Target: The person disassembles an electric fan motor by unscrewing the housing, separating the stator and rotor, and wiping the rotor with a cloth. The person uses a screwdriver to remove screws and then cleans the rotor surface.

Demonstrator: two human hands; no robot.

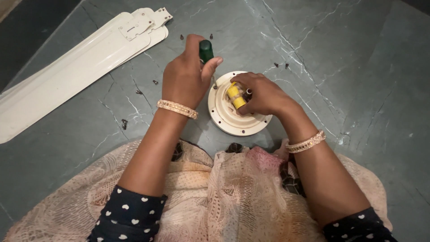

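On a grey stone floor, the left hand [184, 74] grips a green-handled screwdriver [206, 51] upright at the rim of a round cream metal fan motor housing [233, 117], while the right hand [262, 93] clasps its yellow cylindrical capacitor [235, 95] near the centre.

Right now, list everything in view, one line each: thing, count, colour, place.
Round metal fan motor housing: one, cream, on the floor in front of the person.
Cylindrical plastic part: one, yellow, on top of the housing, under the right hand.
Long fan blades: a stack, exact count unclear, cream, upper left on the floor.
Small loose screws: several, dark, scattered around the housing and blades.
Stone floor: grey-green, white veins.
Lace cloth: pale pink, over the lap.
Left hand: grips a green-handled screwdriver, tip at the housing.
Right hand: steadies the yellow part.
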